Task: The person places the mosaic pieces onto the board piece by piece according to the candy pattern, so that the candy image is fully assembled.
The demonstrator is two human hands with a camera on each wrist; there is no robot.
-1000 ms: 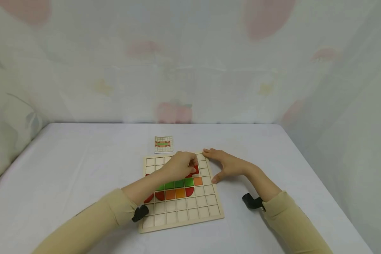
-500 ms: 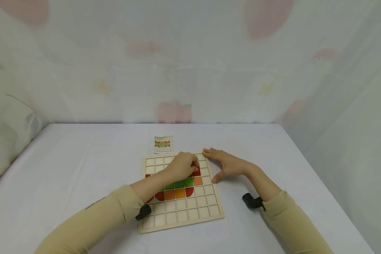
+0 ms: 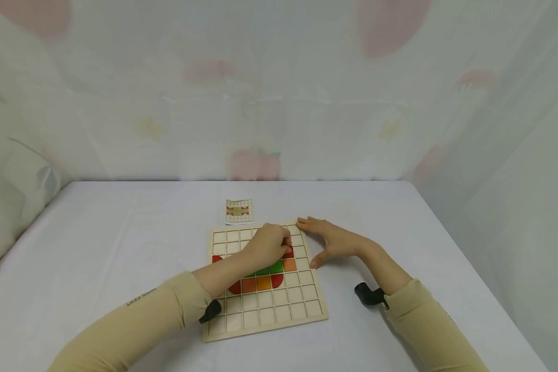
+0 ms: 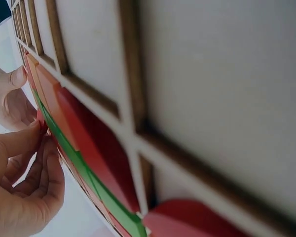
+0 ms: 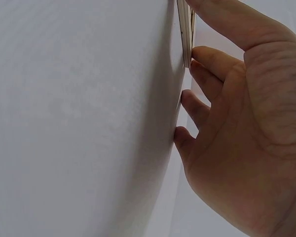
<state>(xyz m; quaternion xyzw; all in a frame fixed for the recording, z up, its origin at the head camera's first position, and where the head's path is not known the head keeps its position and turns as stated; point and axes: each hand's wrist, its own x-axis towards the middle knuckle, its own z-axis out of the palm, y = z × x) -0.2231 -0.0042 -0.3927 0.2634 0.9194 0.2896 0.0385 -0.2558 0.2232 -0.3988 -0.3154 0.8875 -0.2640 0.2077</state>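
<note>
A wooden grid board (image 3: 281, 313) lies on the table, partly filled with coloured tiles. My left hand (image 3: 266, 245) reaches over its far part and pinches a small red tile (image 3: 289, 252) between thumb and fingers, right at a cell near the right side. The left wrist view shows this red tile (image 4: 41, 120) at the fingertips. Green tiles (image 3: 276, 267) run beside an orange tile (image 3: 290, 265) in one row; nearer me, orange and rounded red tiles (image 3: 277, 281) fill another. My right hand (image 3: 333, 241) spreads its fingers along the board's right edge, thumb and fingertips touching it. My left forearm hides some tiles.
A printed card (image 3: 239, 211) with a coloured grid pattern lies just beyond the board. The white-covered table (image 3: 144, 222) meets a patterned curtain (image 3: 325, 124) at the back. Black wrist-camera mounts (image 3: 369, 294) stick out from both sleeves.
My left hand has moved slightly right and nearer to me, and the red tile has come down from a raised tilt towards its cell. The right hand stays at the board's edge.
</note>
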